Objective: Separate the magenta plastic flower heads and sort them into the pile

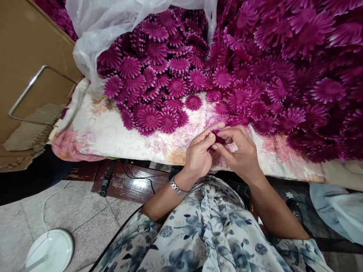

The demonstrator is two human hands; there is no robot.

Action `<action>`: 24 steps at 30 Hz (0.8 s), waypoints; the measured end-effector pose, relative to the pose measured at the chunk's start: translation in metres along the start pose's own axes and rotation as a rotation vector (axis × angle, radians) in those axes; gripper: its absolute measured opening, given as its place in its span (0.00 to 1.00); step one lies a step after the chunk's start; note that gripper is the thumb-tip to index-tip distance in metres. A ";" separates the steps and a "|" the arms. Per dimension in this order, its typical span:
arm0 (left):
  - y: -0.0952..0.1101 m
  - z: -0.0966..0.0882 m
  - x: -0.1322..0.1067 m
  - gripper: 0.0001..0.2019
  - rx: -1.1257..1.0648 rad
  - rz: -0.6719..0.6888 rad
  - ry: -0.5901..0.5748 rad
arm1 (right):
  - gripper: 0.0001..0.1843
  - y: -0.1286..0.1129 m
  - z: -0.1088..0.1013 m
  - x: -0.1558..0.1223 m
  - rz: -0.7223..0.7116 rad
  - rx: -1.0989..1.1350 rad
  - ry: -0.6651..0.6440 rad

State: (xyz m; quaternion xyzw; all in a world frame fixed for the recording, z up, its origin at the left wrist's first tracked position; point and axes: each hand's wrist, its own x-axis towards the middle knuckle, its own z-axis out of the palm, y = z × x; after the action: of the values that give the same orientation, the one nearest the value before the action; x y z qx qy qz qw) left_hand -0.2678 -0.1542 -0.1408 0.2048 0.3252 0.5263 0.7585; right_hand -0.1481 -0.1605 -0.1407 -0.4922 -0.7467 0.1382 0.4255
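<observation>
Between my two hands is a small magenta artificial flower (217, 135), partly covered by my fingers. My left hand (199, 154), with a metal band on its wrist, holds it between thumb and forefinger. From the other side my right hand (241, 148) pinches it with thumb and fingers. Both hands are just above the near edge of a floral cloth (159, 145). Beyond them, a pile of similar magenta flowers (177, 87) spreads across the cloth, and a larger heap (266, 90) rises on the right.
White plastic sheeting (93, 41) surrounds part of the pile. A cardboard box (31, 49) with a metal wire handle (27, 92) stands at the left. Below are a dark wooden bench (129, 181) and a round white base (51, 249) on the tiled floor. Pale fabric hangs at the right.
</observation>
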 end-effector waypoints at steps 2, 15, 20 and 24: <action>-0.001 -0.002 -0.001 0.11 0.025 -0.007 -0.015 | 0.09 0.002 0.000 0.002 0.146 0.147 -0.042; -0.007 -0.006 -0.005 0.15 0.085 0.001 -0.057 | 0.07 0.003 0.004 0.003 0.191 0.102 0.134; 0.000 -0.007 -0.001 0.12 0.065 0.012 -0.011 | 0.07 0.007 -0.001 0.001 -0.089 -0.088 0.067; 0.000 -0.009 -0.002 0.14 0.031 -0.094 -0.007 | 0.06 0.015 -0.002 0.003 -0.153 -0.145 -0.020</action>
State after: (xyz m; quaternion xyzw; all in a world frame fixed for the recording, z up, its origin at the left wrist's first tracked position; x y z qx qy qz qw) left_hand -0.2750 -0.1566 -0.1461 0.2029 0.3397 0.4840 0.7805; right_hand -0.1380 -0.1516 -0.1476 -0.4620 -0.7942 0.0559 0.3906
